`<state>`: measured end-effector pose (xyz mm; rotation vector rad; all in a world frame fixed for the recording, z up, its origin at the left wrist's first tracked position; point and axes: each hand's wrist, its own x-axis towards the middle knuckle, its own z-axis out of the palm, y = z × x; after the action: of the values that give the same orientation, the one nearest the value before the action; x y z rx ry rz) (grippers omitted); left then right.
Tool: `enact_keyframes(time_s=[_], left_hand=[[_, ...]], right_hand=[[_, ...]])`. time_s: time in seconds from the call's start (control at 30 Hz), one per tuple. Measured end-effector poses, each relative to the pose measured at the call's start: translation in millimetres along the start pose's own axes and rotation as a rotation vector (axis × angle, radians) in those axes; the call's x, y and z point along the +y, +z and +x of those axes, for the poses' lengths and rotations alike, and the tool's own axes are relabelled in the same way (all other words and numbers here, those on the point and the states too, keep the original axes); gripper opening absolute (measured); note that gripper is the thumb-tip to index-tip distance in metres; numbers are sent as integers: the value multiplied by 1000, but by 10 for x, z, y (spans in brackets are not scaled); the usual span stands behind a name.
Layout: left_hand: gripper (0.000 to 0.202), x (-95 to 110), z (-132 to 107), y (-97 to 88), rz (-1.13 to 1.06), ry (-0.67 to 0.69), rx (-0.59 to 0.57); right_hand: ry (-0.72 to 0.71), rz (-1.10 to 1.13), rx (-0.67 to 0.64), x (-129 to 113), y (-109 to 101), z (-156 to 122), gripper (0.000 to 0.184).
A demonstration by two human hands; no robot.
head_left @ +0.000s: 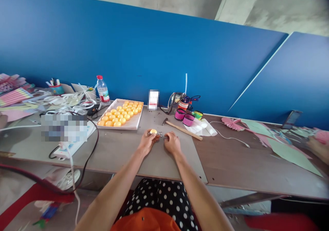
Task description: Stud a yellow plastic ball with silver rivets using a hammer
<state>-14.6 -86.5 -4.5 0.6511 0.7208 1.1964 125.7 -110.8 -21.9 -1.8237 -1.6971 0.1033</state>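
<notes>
Little yellow ball [153, 131] sits on the bench [115, 152], pinched in the left hand [147, 142] grip. Right hand [171, 142] grip: can't tell if it's closed. Tray [123, 128] just beyond the left grip is full of orange-yellow balls [120, 116], and there's a hammer [182, 129] beyond the right.

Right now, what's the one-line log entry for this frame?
left hand: holds yellow ball | right hand: by metal bits | hammer: on table behind hands | tray: more balls

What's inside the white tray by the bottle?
Yellow-orange domed pieces in rows fill most of the white tray; its near right corner is bare. The tray floor under the pieces is covered, so anything beneath them cannot be seen.
</notes>
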Motion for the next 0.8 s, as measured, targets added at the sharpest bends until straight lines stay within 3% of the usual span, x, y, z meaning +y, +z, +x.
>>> enact_keyframes(time_s=[0.13, 0.33, 0.53, 0.8], left_hand=[[39, 5, 0, -7, -11, -17, -15], [38, -18, 16, -22, -35, -37, -26], [35, -47, 47, -48, -23, -36, -52], [42, -94, 54, -53, 76, 3, -82]], right_hand=[[-30, 21, -47, 18, -6, 10, 12], [42, 350, 72, 33, -5, 35, 15], [149, 697, 23, -29, -52, 56, 8], [167, 1007, -118, -36, -12, 65, 19]])
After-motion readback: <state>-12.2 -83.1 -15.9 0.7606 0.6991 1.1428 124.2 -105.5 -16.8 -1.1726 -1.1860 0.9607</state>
